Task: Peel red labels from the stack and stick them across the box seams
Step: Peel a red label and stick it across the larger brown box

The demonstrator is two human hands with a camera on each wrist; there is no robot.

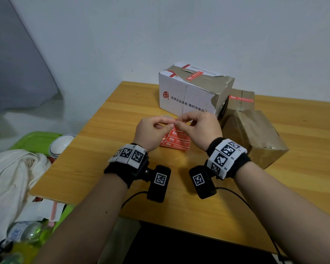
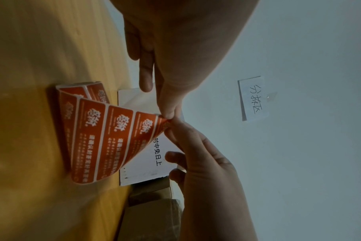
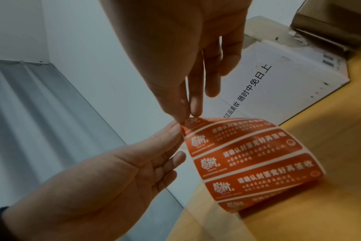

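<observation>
Red label sheet (image 3: 243,163) curls up off the stack (image 1: 174,142) on the wooden worktop (image 1: 103,149), before the white carton (image 1: 187,92). Left hand (image 1: 151,130) and right hand (image 1: 198,128) both pinch its top corner. Only the wrist views show the corner label (image 3: 193,122) lifting; the head view hides it behind knuckles.

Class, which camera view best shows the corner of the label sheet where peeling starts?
The right wrist view: both hands' fingertips pinch the label sheet at its lifted corner, print sharp. The left wrist view shows the same pinch, dimmer and sideways. The head view hides the corner behind the hands.
</observation>
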